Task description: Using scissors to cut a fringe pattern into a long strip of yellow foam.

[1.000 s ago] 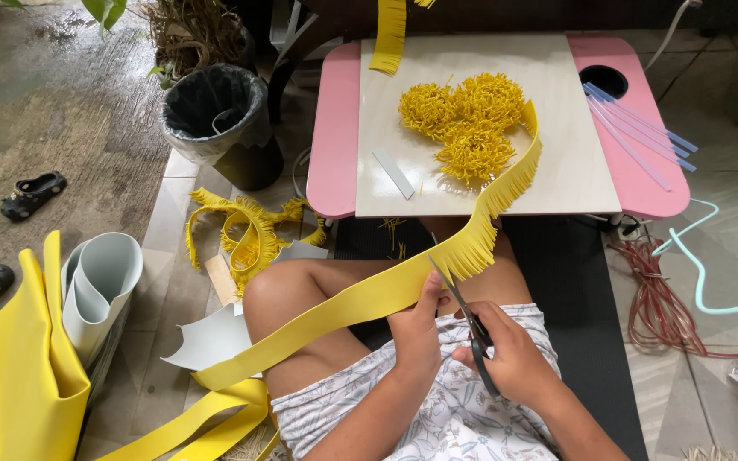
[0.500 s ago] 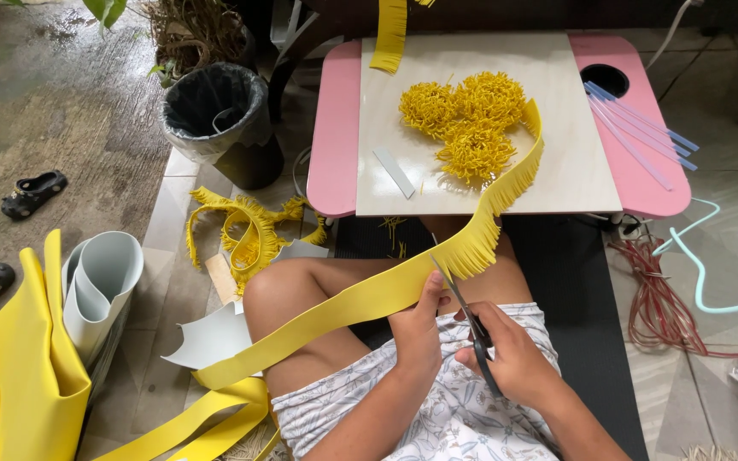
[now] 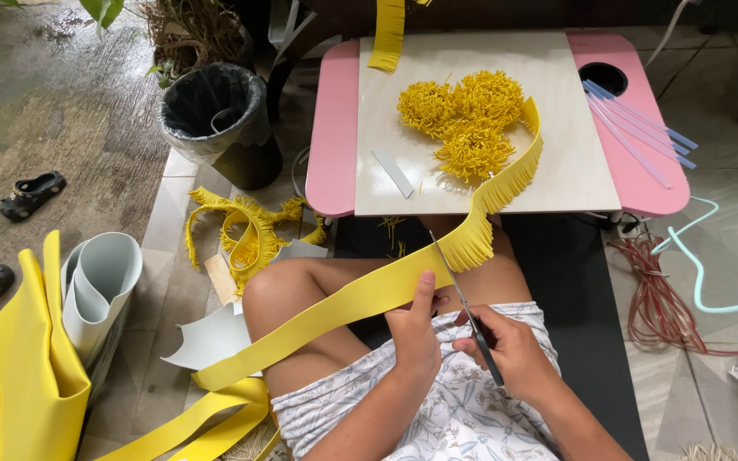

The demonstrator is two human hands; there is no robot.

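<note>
My left hand [image 3: 416, 329] pinches a long yellow foam strip [image 3: 335, 312] that runs from the floor at lower left across my knee up onto the small table [image 3: 335, 145]. My right hand [image 3: 510, 346] grips black-handled scissors [image 3: 463, 303], their blades crossing the strip's edge just right of my left thumb. Beyond the blades the strip is cut into a fringe [image 3: 493, 201]. Three yellow fringed pom-pom flowers [image 3: 467, 119] lie on the pale tabletop.
A black-lined bin [image 3: 211, 111] stands left of the table. Fringed yellow scraps [image 3: 245, 230] lie on the floor, with rolled grey and yellow foam sheets [image 3: 36, 341] at left. Clear glue sticks [image 3: 634, 141] rest on the table's right side; red cord [image 3: 664, 299] lies at right.
Hardly anything has moved; the scissors stay at the strip's edge and both hands keep their places.
</note>
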